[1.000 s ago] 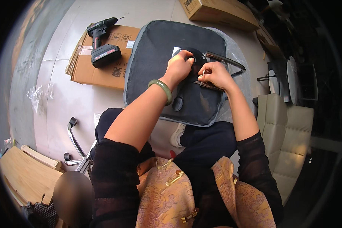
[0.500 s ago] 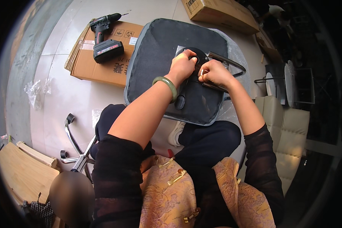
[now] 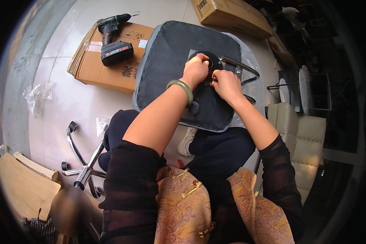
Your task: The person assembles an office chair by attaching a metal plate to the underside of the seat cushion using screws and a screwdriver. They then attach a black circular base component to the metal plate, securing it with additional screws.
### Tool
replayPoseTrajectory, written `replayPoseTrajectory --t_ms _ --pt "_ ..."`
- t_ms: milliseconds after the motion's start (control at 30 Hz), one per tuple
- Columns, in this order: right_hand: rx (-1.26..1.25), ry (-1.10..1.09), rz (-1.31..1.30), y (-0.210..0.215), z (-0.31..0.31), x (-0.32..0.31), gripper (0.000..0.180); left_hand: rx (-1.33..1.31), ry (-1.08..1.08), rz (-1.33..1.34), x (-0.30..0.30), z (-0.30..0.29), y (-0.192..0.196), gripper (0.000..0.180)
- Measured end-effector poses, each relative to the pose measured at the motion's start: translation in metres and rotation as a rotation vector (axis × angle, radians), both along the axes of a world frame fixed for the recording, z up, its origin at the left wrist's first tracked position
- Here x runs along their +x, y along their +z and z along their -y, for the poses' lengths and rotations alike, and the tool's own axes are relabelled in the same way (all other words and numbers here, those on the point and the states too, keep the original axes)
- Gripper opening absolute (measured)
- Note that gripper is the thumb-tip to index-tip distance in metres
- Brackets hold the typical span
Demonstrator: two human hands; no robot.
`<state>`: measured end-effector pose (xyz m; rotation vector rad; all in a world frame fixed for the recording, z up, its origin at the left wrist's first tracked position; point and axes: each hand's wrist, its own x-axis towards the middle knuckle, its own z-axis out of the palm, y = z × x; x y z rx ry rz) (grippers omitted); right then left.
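At far left, boards (image 3: 26,179) lie low down and a plastic bag (image 3: 32,95) rests on the floor (image 3: 57,101). Next comes the base (image 3: 83,174), a chrome star with castors, tipped over and well apart from the seat; nothing joins the two. Farther up, the drill (image 3: 117,53) lies idle on a carton (image 3: 89,73). The seat (image 3: 162,61) sits before the person's knees, apparently underside up. The left hand (image 3: 196,70) is on its black plate (image 3: 216,61), fingers curled; whether they grasp or only press cannot be told. A lever (image 3: 194,106) points back toward the person. The right hand (image 3: 227,84) is just beside, fingertips drawn together at the plate; what is between them, if anything, is hidden. By the look of it, the plate is in position and its fastening is in hand, though how many fixings are in cannot be seen; the base looks yet to be attached. Rightward, a chrome bar (image 3: 240,64) lies against the seat, its joint unclear, then a cream sofa (image 3: 299,134).
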<state>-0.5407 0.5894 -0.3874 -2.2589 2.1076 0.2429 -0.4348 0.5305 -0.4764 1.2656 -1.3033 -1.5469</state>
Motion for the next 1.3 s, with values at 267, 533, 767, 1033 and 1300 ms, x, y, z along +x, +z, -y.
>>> replayPoseTrajectory --t_ms 267,533,767,1033,1300 --pt "0.060 -0.058 -0.006 0.006 0.001 0.001 0.010 0.030 0.006 0.023 0.001 0.000 0.004 0.025" --pt "0.060 0.047 -0.148 0.007 0.001 0.002 0.026 0.025 0.013 0.022 0.000 0.000 0.005 0.025" --pt "0.002 0.098 -0.046 0.008 -0.008 -0.007 0.026 0.036 0.001 0.019 0.002 0.000 0.007 0.025" --pt "-0.008 0.131 -0.157 -0.002 -0.010 -0.004 0.026 0.064 0.028 0.015 -0.002 0.000 0.005 0.024" --pt "-0.096 0.096 -0.099 -0.003 -0.014 -0.002 0.021 0.118 0.014 0.001 0.001 -0.001 0.011 0.025"
